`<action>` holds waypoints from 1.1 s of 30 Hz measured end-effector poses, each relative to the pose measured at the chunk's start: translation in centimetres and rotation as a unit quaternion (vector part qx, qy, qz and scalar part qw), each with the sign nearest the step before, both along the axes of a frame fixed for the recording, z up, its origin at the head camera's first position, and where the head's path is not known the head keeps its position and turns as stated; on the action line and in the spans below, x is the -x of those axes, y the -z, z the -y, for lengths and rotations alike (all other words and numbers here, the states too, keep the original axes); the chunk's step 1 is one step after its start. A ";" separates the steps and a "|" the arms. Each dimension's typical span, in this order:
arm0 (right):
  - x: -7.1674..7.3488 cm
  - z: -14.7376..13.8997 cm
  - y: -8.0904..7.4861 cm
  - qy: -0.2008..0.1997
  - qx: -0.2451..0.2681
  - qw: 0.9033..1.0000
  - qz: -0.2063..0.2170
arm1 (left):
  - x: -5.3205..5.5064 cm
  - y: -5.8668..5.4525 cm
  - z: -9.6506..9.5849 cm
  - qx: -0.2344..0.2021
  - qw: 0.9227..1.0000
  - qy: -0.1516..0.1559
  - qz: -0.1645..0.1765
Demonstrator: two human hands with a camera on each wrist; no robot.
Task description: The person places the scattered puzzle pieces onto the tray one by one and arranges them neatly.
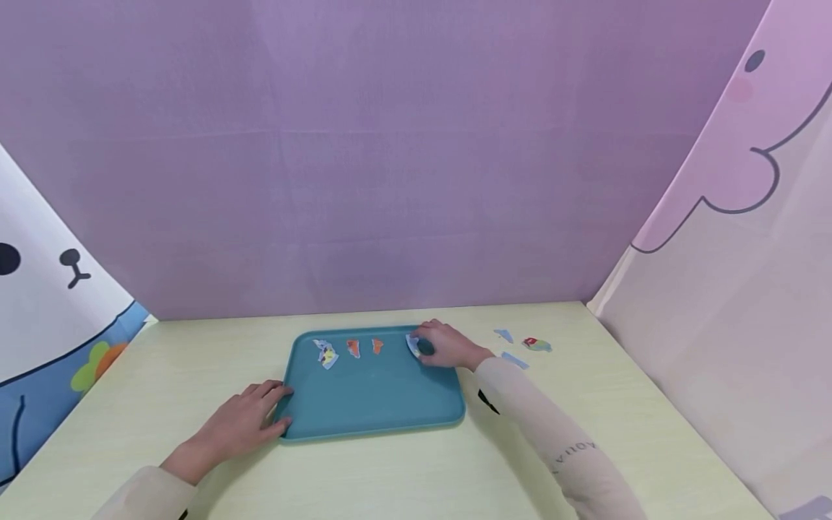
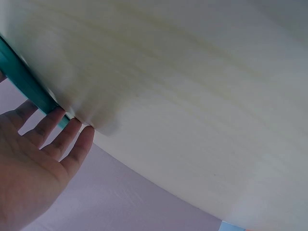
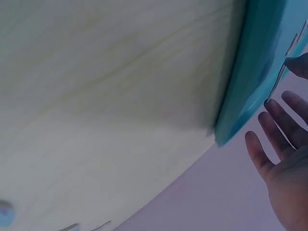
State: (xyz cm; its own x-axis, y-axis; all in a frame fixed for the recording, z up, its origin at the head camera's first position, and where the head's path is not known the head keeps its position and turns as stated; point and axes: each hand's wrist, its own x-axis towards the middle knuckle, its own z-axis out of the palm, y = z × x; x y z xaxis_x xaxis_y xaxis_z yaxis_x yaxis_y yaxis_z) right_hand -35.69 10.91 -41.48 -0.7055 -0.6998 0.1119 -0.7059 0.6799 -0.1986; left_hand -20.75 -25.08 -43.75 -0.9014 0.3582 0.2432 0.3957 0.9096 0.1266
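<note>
A teal tray [image 1: 364,404] lies on the pale table. My left hand [image 1: 239,425] rests at its left rim, fingers and thumb touching the edge; in the left wrist view the fingers [image 2: 61,139] are extended against the tray's side. Above the right part of the tray, my right hand [image 1: 448,345] pinches a thin puzzle piece [image 1: 412,345] between thumb and fingers. The right wrist view shows that piece [image 3: 276,83] edge-on. Farther left on the tray lie a blue-and-yellow piece [image 1: 327,355] and two small orange pieces, one [image 1: 353,348] beside the other [image 1: 377,347].
To the right of the tray, on the table [image 1: 585,404], lie a red-and-green piece [image 1: 536,344] and two light-blue pieces, one [image 1: 503,335] farther back than the other [image 1: 515,360]. A purple cloth wall [image 1: 416,159] stands behind, with printed cloths on both sides.
</note>
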 end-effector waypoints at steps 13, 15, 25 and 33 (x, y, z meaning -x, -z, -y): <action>0.4 2.4 -0.1 0.030 -0.018 0.999 0.017 | 0.2 0.1 0.1 0.002 1.000 0.002 0.001; 0.5 2.6 -0.1 0.032 -0.024 0.999 0.017 | 0.2 0.2 0.1 0.001 1.000 0.003 0.002; 0.7 3.4 0.2 0.043 -0.025 0.999 0.021 | 0.2 0.3 0.2 0.000 1.000 0.004 -0.002; 0.8 3.5 0.4 0.046 -0.038 0.998 0.011 | 0.1 0.2 0.2 -0.001 1.000 0.004 -0.004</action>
State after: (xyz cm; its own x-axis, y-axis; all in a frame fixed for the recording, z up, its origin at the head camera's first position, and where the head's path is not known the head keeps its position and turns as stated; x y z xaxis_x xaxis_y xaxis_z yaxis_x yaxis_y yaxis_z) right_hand -36.46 7.42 -41.85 -0.7685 -0.6384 0.0441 -0.6362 0.7549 -0.1590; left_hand -20.81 -25.24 -43.99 -0.8963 0.3652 0.2515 0.4042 0.9061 0.1247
